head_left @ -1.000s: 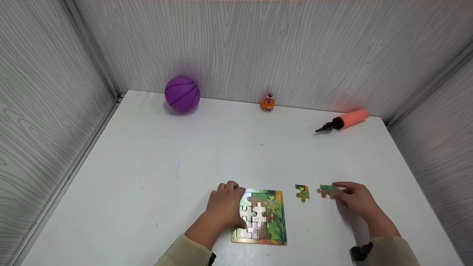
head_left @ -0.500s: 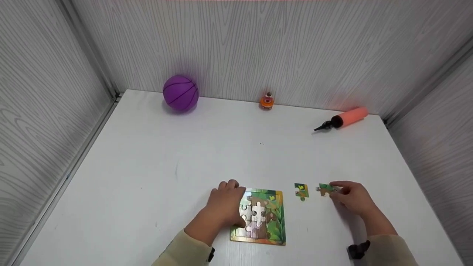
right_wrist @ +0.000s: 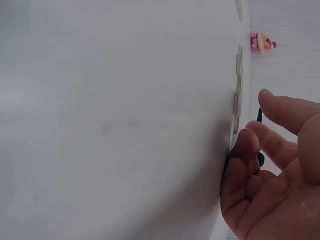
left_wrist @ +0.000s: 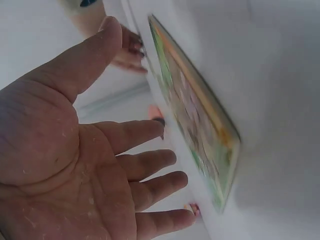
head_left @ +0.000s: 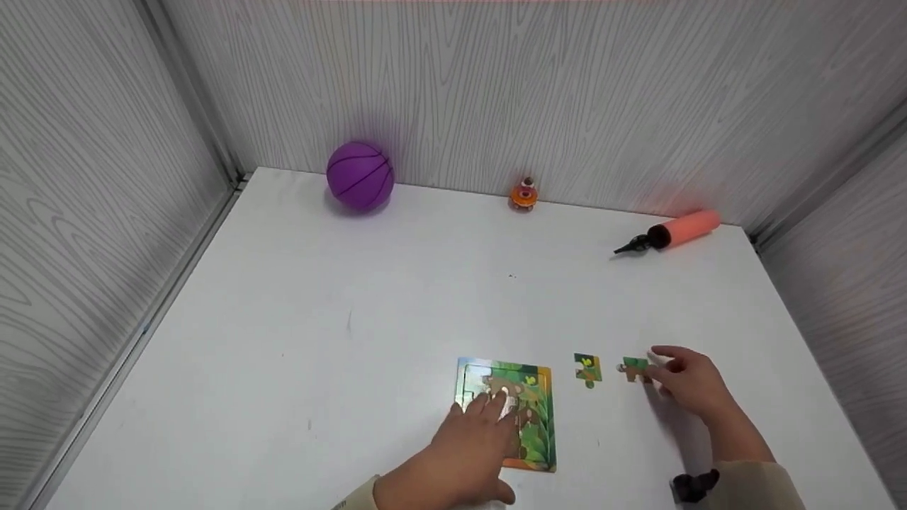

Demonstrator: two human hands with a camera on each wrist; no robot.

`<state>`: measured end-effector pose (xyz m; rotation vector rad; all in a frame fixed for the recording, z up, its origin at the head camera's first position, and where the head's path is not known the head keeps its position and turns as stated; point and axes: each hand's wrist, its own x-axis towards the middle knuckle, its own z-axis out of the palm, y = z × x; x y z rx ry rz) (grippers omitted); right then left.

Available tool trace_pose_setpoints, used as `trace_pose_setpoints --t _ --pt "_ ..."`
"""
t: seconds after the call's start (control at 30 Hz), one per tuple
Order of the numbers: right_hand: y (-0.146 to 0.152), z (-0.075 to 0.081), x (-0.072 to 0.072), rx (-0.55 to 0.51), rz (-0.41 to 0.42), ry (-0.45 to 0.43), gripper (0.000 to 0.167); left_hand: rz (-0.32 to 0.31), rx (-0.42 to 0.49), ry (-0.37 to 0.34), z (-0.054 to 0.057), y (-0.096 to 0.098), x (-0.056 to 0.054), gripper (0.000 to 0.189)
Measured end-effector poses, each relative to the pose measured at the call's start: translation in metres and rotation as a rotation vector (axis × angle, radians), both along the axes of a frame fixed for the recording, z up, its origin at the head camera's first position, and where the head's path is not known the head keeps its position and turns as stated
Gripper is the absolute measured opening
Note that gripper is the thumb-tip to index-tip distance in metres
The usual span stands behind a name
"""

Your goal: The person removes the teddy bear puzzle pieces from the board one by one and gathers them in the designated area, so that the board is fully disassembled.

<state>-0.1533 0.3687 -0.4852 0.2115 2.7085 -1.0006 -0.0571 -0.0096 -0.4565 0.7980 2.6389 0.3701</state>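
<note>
My left hand (head_left: 468,446) is over the lower left of the puzzle board (head_left: 542,425), fingers spread. The left wrist view shows its bare palm, holding nothing, beside the board's orange-edged frame (left_wrist: 200,90). The board carries a green and brown picture, partly hidden by the hand. To the right, my right hand (head_left: 694,382) is beside a green and brown puzzle piece (head_left: 633,369) lying on the table, the thumb at its right edge. In the right wrist view, the thumb (right_wrist: 285,110) is raised and the other fingers are loosely curled, with nothing gripped.
Another puzzle piece (head_left: 587,370), with a yellow patch, lies between the board and my right hand. Along the back wall stand a purple ball (head_left: 360,176), a small orange toy figure (head_left: 524,195) and an orange hand pump (head_left: 684,230) with a black nozzle.
My left hand has let go of the board's left edge and moved down and right over it, fingers spreading. The right hand has loosened from the green and brown puzzle piece, which lies nearly where it was.
</note>
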Motion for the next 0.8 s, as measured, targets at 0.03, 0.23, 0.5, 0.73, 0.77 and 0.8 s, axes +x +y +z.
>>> trace_pose_setpoints --t 0.03,0.23,0.5,0.73,0.77,0.8 --pt "-0.005 0.003 0.001 0.004 -0.003 0.012 0.058 -0.019 -0.008 -0.001 -0.002 0.002 0.001 0.101" --pt "-0.060 0.023 0.006 0.005 0.085 0.156 0.046 -0.041 0.002 -0.007 -0.013 0.005 0.003 0.096" --pt "-0.154 0.016 0.017 -0.127 0.250 0.171 0.035 -0.049 -0.052 0.012 -0.015 0.008 0.003 0.100" --pt "-0.197 0.001 0.018 -0.171 0.349 0.092 0.034 -0.060 -0.081 0.047 -0.015 0.006 0.005 0.104" --pt "-0.200 0.000 0.018 -0.171 0.359 0.078 0.034 -0.053 -0.081 0.047 -0.014 0.005 0.005 0.106" --pt "-0.202 -0.002 0.017 -0.163 0.373 0.068 0.034 -0.047 -0.082 0.051 -0.014 0.004 0.006 0.107"
